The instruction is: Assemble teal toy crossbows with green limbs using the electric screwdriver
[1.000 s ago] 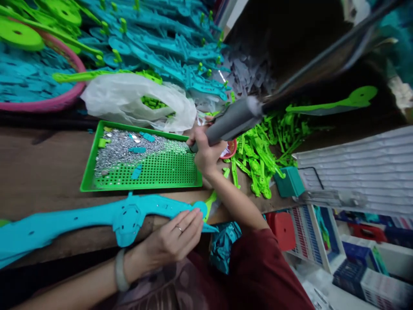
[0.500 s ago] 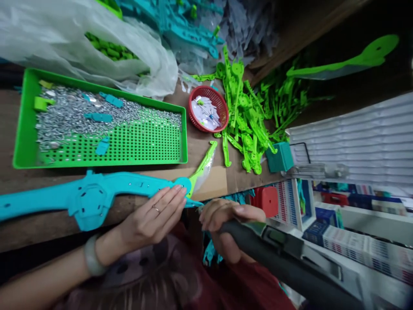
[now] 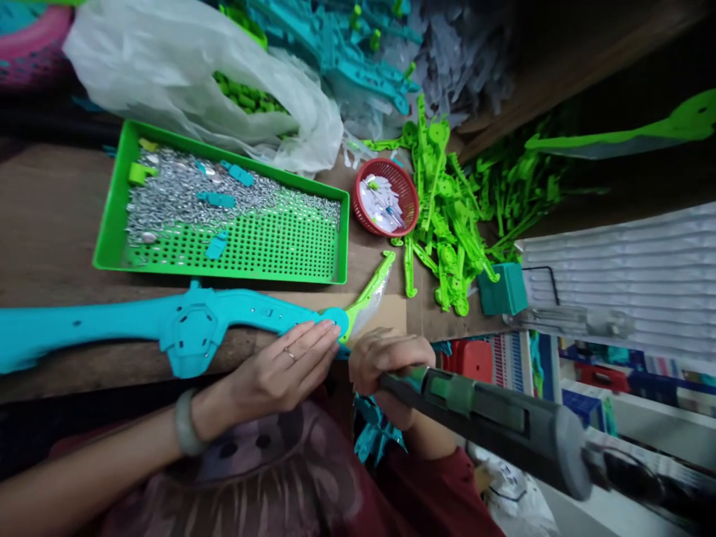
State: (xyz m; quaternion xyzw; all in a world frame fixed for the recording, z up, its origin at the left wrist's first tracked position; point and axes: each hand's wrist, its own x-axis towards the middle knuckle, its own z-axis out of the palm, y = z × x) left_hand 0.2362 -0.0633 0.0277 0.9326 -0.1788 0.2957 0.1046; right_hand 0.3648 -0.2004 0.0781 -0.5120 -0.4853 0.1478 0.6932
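My left hand lies flat, fingers stretched out together, on the right end of a long blue plastic toy bow part along the bench edge. A bright green plastic limb with a clear insert sticks out from under that end. My right hand is wrapped round the front of a dark grey electric screwdriver, which slants down to the right, with a cord at its rear. My fingers hide the screwdriver's tip.
A green perforated tray holds many small screws and a few blue pieces. Beside it stand a red basket and a heap of green limbs. Behind is a white plastic bag with green parts. A teal box stands right.
The view has shifted, so the bench things appear further right. My right hand has closed more tightly round the screwdriver and the tool has swung upward. My left hand stays on the blue part.
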